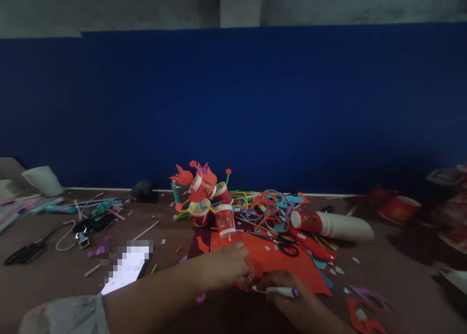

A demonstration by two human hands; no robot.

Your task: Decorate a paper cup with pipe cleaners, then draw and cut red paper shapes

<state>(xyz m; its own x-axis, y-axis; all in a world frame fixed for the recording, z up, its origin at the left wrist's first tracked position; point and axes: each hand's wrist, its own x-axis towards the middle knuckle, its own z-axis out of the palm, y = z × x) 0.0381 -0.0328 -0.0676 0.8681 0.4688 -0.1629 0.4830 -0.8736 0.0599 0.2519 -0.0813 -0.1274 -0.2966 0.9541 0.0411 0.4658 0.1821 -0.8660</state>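
Note:
My left hand is closed, with its fingertips down at a small clear, rounded thing whose kind I cannot make out. My right hand grips a white pen-like tube with a purple end, its pale tip pointing left toward that rounded thing. Both hands are over the near edge of a red paper sheet. Just beyond, black-handled scissors lie on the sheet. Behind my left hand, red printed paper cups with paper cutouts and bent coloured stems stand clustered.
A lit phone lies beside my left forearm. Stacked paper cups lie sideways at right, near a pile of coloured stems. Dark scissors are at far left. Paper scraps litter the brown table; a blue panel stands behind.

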